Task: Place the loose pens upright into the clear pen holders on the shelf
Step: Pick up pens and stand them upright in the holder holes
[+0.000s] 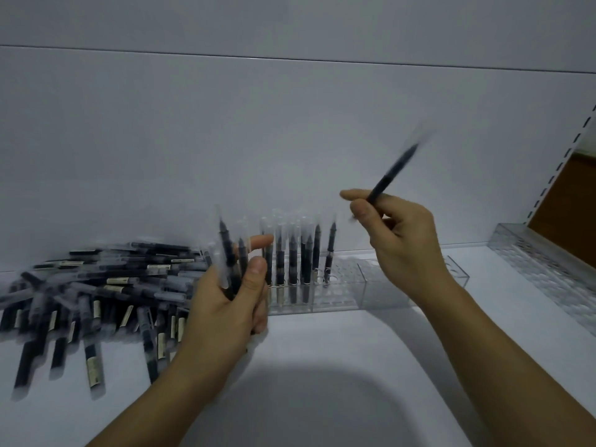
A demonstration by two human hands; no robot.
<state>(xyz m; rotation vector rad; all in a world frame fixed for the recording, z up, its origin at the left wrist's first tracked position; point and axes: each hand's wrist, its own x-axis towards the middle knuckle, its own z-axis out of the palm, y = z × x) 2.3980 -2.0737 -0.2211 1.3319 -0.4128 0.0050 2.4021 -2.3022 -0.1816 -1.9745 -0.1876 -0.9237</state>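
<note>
Head camera showed the left hand (225, 304) gripping a bundle of pens (229, 253) upright, the right hand (400, 240) pinching a single pen (392, 175) raised above the clear holder (338, 301). A pile of pens (96, 285) lay on the shelf (322, 366), left.

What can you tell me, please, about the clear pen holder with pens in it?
The pen holder is a long, clear, plastic-looking block with round holes in its top. It stands on the white shelf by the back wall. Several dark pens stand upright in its left holes; the right holes are empty.
</note>
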